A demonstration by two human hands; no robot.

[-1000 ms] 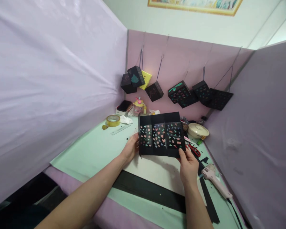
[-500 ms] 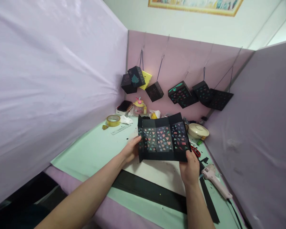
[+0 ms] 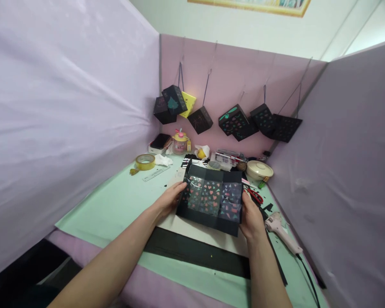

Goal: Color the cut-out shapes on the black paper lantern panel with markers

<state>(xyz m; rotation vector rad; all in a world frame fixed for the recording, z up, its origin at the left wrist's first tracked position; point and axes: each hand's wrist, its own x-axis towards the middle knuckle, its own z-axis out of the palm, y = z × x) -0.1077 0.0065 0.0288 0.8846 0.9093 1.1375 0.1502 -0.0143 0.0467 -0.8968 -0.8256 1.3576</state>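
Between my two hands is a folded black card panel (image 3: 211,194), tilted above the table. Its cut-out stars, hearts and triangles show pink and green, and a shiny clear film covers them. My left hand (image 3: 171,199) grips its left edge, thumb on the near face. My right hand (image 3: 252,218) holds the right edge, fingers partly hidden behind the card. Below lies a white sheet (image 3: 170,222), with a long black card strip (image 3: 195,250) along its near side.
A pink glue gun (image 3: 284,235) with a black cord and red scissors (image 3: 255,196) lie at the right. Clear tape (image 3: 145,161) and a ruler (image 3: 156,173) are at the left. A cream lidded bowl (image 3: 259,170) stands behind. Black decorated boxes (image 3: 233,120) hang at the back wall.
The card panel has dropped slightly and tilted, its right end lower and its side flaps less raised. Both hands keep hold of it. The camera view has shifted a little to the right.
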